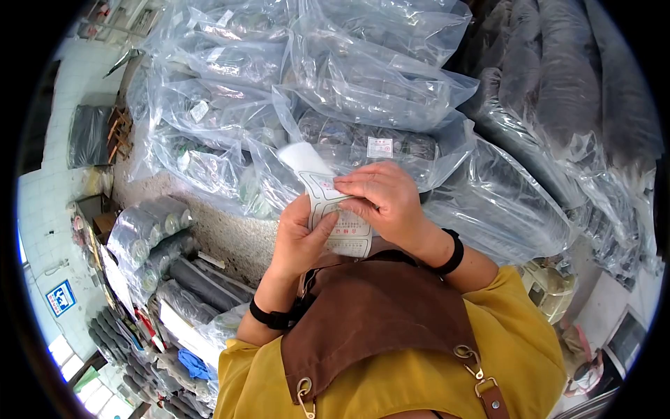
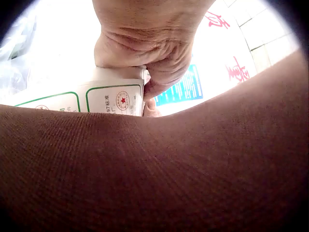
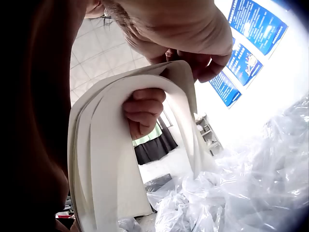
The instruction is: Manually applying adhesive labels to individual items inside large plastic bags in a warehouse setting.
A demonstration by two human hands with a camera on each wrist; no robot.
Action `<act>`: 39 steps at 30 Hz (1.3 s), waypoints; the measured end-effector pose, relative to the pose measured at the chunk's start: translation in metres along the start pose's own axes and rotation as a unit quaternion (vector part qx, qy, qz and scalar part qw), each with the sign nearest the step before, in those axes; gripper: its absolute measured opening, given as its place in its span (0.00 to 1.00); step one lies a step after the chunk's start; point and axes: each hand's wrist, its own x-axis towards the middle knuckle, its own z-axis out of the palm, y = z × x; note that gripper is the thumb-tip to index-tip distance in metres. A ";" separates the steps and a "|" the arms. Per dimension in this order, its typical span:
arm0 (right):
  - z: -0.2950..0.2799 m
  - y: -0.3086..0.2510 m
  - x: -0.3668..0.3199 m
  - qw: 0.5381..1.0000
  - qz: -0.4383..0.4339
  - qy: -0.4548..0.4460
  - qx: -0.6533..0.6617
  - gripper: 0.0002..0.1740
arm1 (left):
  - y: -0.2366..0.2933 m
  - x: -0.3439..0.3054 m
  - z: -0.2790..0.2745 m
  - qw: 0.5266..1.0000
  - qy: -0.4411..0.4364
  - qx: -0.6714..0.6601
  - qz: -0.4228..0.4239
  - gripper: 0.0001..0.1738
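A folded strip of white printed labels (image 1: 342, 237) with green borders and red stamps is held between both hands in front of the chest. My left hand (image 1: 296, 239) grips the strip, thumb across its printed face. My right hand (image 1: 387, 199) pinches the strip near its upper right edge, between thumb and fingers. In the right wrist view, the layered paper (image 3: 108, 154) bends in a loop, with left-hand fingers (image 3: 145, 110) curled behind it. Just beyond the hands lies a clear plastic bag (image 1: 447, 157) of dark rolled goods, with a white label (image 1: 380, 147) on it.
More bulging clear plastic bags (image 1: 377, 77) are piled ahead. Tall dark wrapped rolls (image 1: 569, 70) stand at the right. Wrapped rolls (image 1: 150, 223) lie on the left, near the speckled floor (image 1: 234, 241). A blue-and-white sign (image 1: 61, 299) hangs on the tiled wall.
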 end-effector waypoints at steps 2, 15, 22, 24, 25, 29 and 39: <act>-0.002 0.000 -0.001 1.000 0.008 -0.014 0.020 0.11 | -0.003 -0.002 -0.004 1.000 -0.022 0.011 -0.001 0.11; -0.009 -0.006 0.001 0.990 -0.111 -0.079 -0.024 0.07 | -0.003 -0.013 -0.018 0.990 -0.103 0.091 -0.028 0.10; -0.014 0.001 0.000 0.951 0.197 -0.136 0.194 0.08 | 0.006 -0.012 -0.012 0.994 -0.092 0.054 -0.018 0.11; -0.010 0.004 0.000 0.976 0.062 -0.100 0.186 0.08 | 0.005 -0.009 -0.013 0.994 -0.089 0.054 -0.025 0.11; -0.014 0.010 -0.001 0.977 0.063 -0.098 0.179 0.08 | 0.005 -0.008 -0.012 0.994 -0.094 0.051 -0.021 0.11; -0.039 0.053 0.014 0.895 0.269 -0.156 0.319 0.08 | 0.011 -0.008 -0.009 0.984 -0.125 0.122 -0.017 0.14; -0.046 0.282 0.083 0.826 0.264 -0.492 -0.076 0.14 | -0.036 -0.044 -0.038 0.979 0.096 0.037 -0.178 0.11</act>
